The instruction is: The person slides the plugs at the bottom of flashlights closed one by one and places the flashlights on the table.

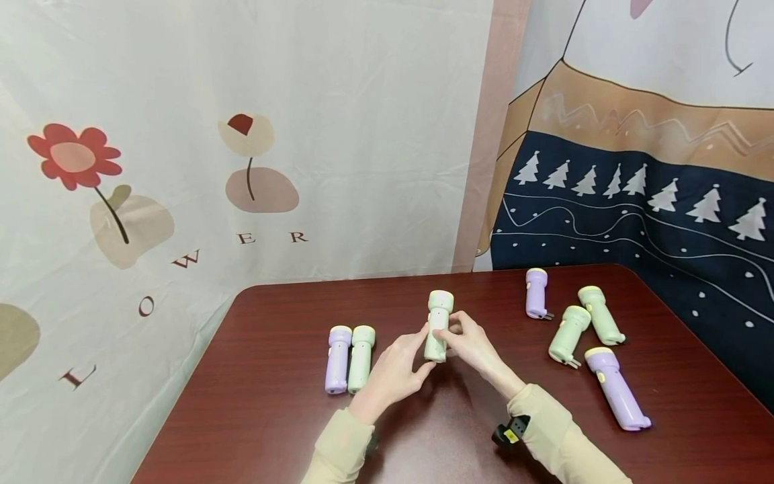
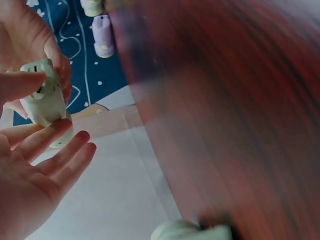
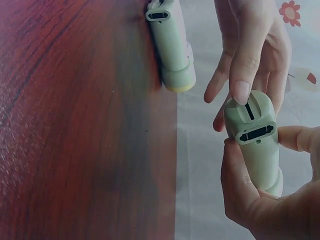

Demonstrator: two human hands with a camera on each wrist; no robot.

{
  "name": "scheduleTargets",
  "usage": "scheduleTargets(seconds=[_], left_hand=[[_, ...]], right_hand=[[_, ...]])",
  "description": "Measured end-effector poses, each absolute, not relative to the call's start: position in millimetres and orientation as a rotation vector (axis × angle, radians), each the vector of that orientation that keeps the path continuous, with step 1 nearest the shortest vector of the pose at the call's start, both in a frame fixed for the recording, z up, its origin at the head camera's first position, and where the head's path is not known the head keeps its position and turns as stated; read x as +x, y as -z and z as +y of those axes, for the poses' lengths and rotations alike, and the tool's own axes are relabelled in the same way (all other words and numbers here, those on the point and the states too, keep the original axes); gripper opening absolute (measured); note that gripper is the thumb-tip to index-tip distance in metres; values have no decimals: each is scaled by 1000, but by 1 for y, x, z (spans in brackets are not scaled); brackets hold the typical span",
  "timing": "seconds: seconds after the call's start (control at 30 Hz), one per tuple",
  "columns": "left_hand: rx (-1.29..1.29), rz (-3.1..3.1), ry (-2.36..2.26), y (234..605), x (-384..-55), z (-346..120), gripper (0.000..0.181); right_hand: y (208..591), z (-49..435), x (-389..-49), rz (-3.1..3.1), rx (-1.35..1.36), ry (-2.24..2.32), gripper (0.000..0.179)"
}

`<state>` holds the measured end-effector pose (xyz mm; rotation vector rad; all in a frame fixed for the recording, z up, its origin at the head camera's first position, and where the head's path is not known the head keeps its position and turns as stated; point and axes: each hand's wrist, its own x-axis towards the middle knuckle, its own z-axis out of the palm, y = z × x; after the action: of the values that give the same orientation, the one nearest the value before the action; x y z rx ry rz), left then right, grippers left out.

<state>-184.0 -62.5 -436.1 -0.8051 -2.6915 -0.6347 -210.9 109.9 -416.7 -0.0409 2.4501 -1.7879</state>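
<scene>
Both hands hold a light green flashlight (image 1: 440,306) upright above the middle of the table, its lens head up. My right hand (image 1: 476,346) grips the body between thumb and fingers from the right. From the other side, my left hand (image 1: 396,368) has its thumb on the tail end and its fingers along the body. A slotted base with a dark oblong opening shows on the flashlight (image 3: 262,160) in the right wrist view. Left of the hands, a purple flashlight (image 1: 338,363) and another green flashlight (image 1: 361,363) stand side by side.
On the table's right lie a small purple flashlight (image 1: 536,296) and a green flashlight (image 1: 568,333), both with metal prongs sticking out. Beside them are another green flashlight (image 1: 601,316) and a larger purple one (image 1: 618,390). Printed curtains (image 1: 375,134) hang behind the dark red table (image 1: 254,417).
</scene>
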Motion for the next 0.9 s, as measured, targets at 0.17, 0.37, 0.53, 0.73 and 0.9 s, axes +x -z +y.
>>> scheduleTargets(seconds=[0.17,0.37,0.53,0.73,0.9], left_hand=[[-833,-2658,546,439,-183,-70,65],[-851,-2608,362,440,-182,-84,58],[-800,-2663,191,443,-177,-100,55],[-773,-2742,118,447,-173,-122,60],[-791,-2726,53,449,-173,-139,69]], right_hand=[[421,107,-211,2433,-69,1787,37],[427,103,-211,2421,-72,1774,35],[432,98,-211,2410,-71,1770,34],[438,90,-211,2376,-88,1778,34],[443,81,-212,2347,-99,1789,34]])
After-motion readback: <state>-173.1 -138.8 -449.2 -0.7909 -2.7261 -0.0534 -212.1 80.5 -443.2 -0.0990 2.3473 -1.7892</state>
